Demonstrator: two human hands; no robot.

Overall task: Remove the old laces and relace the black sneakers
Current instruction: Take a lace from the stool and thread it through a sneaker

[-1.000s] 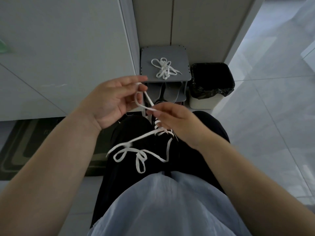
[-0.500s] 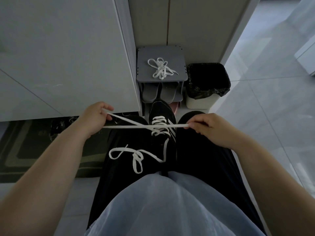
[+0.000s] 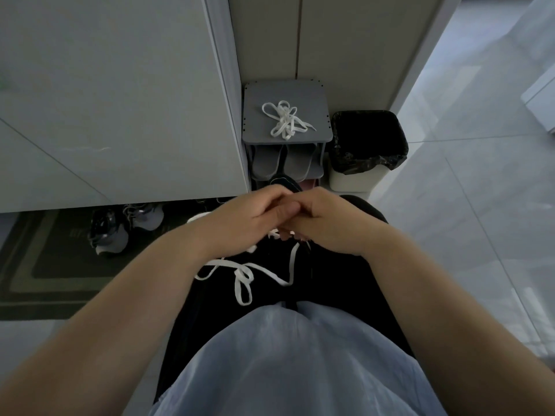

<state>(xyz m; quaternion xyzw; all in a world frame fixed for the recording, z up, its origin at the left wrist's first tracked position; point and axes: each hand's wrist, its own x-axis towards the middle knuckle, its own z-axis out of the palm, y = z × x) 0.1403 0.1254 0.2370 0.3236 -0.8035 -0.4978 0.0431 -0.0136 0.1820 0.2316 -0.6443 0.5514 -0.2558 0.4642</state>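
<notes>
— Black sneaker (image 3: 283,184): on the lap, between thighs in black trousers, toe pointing away, mostly covered by knuckles.
— And the hands?
— Together, right above the shoe, touching. Left hand (image 3: 249,219): fingers curled in, thumb laid across the fingers of the other. Right hand (image 3: 326,226): curled as well, fingertips tucked under and pressed against the left.
— Holding anything?
— Cannot tell. White lace (image 3: 244,273): comes up from the lap and disappears beneath both palms, with any pinch hidden from view.
— Loose part of that lace?
— Draped over the trousers below the wrists, with one small loop hanging toward the pale blue shirt (image 3: 285,355).
— Beyond the knees?
— Grey rack (image 3: 312,97) against the wall, with a tangle of white laces (image 3: 283,120) on top and grey slippers (image 3: 282,163) on the shelf beneath. Lined bin (image 3: 354,178) just beside it on the right. Grey sneakers (image 3: 120,228) on a dark mat (image 3: 45,265) off to the left.
</notes>
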